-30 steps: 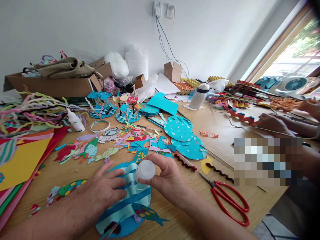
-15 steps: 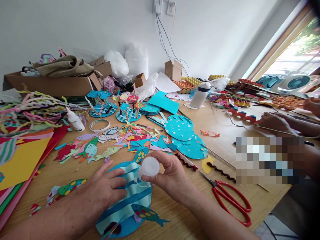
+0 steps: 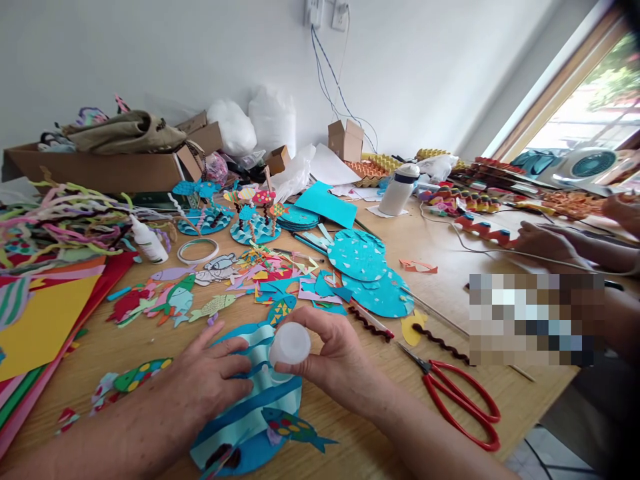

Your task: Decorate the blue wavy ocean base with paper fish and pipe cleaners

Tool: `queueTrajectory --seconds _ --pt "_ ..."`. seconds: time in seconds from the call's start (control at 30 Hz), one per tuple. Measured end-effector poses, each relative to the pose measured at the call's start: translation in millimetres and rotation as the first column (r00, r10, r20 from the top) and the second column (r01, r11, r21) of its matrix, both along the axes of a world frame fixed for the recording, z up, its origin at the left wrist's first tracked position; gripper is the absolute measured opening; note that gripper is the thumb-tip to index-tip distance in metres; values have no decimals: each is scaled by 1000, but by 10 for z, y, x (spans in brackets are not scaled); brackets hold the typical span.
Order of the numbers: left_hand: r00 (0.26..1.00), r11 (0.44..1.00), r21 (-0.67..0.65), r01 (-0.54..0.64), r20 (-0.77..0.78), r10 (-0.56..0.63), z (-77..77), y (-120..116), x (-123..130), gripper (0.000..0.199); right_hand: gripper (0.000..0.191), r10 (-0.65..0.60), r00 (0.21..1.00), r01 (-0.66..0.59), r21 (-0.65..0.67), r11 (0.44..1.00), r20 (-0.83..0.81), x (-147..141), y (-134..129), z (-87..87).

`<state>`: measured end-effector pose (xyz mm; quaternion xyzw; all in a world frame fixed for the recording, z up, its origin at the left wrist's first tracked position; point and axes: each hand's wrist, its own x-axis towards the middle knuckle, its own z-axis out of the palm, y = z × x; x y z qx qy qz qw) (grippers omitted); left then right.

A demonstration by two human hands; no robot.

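A blue oval base [image 3: 250,400] with pale wavy paper strips lies in front of me, with a spotted blue paper fish [image 3: 295,428] at its lower edge and a patterned blue fish [image 3: 281,310] at its top. My left hand [image 3: 220,370] rests with fingers spread on the base's left side, holding nothing. My right hand [image 3: 327,347] grips a small white translucent bottle [image 3: 291,347] between thumb and fingers, tilted over the strips. The bottle hides its own tip.
Red-handled scissors [image 3: 460,400] lie to the right, near a brown twisted stem [image 3: 443,343]. Paper fish and scraps [image 3: 215,305] spread beyond my hands. A white glue bottle [image 3: 149,240] stands left. Another person's hands [image 3: 547,245] are at the right.
My right hand has moved slightly left with the white bottle, over the pale strips. My left hand stays in place on the base.
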<state>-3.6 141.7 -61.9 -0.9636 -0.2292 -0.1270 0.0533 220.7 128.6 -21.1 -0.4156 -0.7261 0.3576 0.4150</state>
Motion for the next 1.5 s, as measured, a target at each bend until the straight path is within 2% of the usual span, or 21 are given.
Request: queueTrajectory --seconds 0.2,0.4,0.7,0.87,1.0,1.13,1.3,1.5 --pt "1000 1000 2 11 22 -11 37 -20 9 16 27 -3 1000 3 -11 1000 -10 -6 -15 19" --pt "997 998 58 35 59 -38 34 -4 22 21 29 -49 990 48 -16 999 -134 36 -17 54" --pt "999 998 50 39 26 -40 13 21 20 21 26 -33 998 34 8 999 -48 27 8 8" --pt "996 996 78 32 75 -38 -29 18 24 25 26 -43 999 44 29 999 -18 15 18 -15" --pt "999 997 77 -1 53 -4 -68 0 0 15 25 -15 998 16 5 1000 -61 3 15 -28" --pt "999 997 68 -27 22 26 -86 4 -32 18 21 15 998 -16 -22 1000 -61 -14 7 -41" --pt "999 998 60 31 23 -33 -97 34 -40 19 18 26 998 -26 9 1000 -49 -17 -9 -56" --pt "1000 996 86 23 9 -24 -117 10 -35 16 18 11 998 -11 6 1000 -55 -6 -16 -58"
